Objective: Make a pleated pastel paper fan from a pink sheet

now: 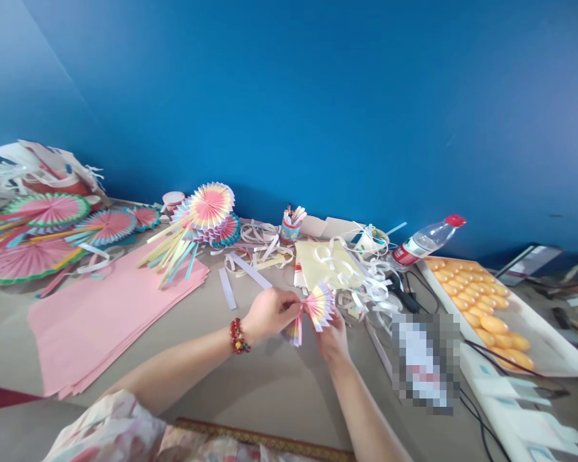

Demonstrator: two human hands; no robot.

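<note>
Between my two hands is a pleated paper fan [320, 304] in pink, yellow and lilac, partly spread, with another pleated section hanging below it. My left hand [273, 313], with a red bead bracelet [239, 336] on its wrist, pinches the fan near its gathered middle. On the other side my right hand [332, 333] grips the fan from behind and below; the paper hides some of its fingers. Just beyond the fan lie a pale yellow paper sheet [325, 264] and curled white paper strips [368, 282].
Pink paper sheets [110, 314] lie at left, with finished paper rosettes [212, 205] on and beside them. Against the blue wall stands a pen cup [291, 230]. A plastic bottle [428, 240] leans at right, near a tray edge [566, 350] holding several orange oval pieces. Black cables [476, 410] run at right.
</note>
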